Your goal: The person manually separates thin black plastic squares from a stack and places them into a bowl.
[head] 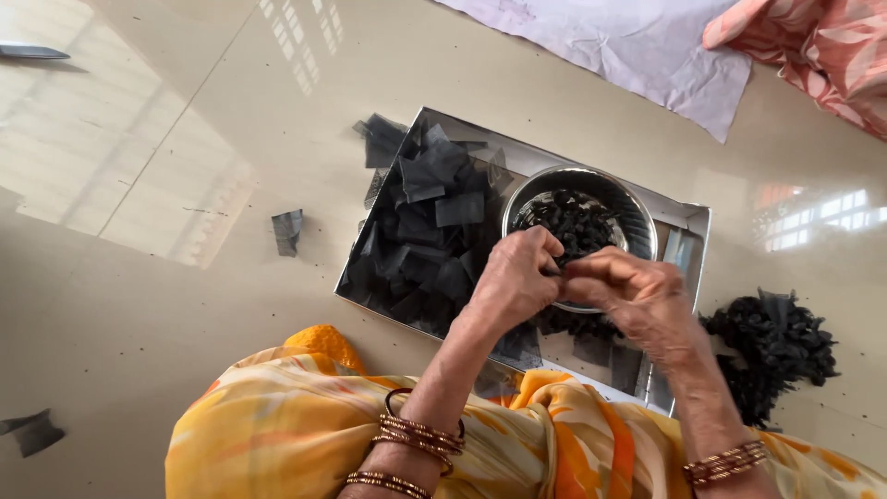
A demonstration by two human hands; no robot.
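Far off to the left of my hands a loose dark square [287, 230] lies alone on the floor, and nearer, just left of my left hand [514, 279], the heap of dark squares [427, 222] fills that end of the steel tray [688, 220]. My left hand is curled, its fingertips pressed together on a small dark piece [557, 269] that sits right between both hands. My right hand [636, 294] meets it from the other side, fingers also pinched on the same piece, so both hands are equally near and touching at the tips. The piece lies crosswise, running from one hand to the other. Straight beyond my fingertips stands the steel bowl [636, 205] of crumpled dark bits. Off to the right of my right hand, on the floor, lies a dark crumpled pile [774, 346]
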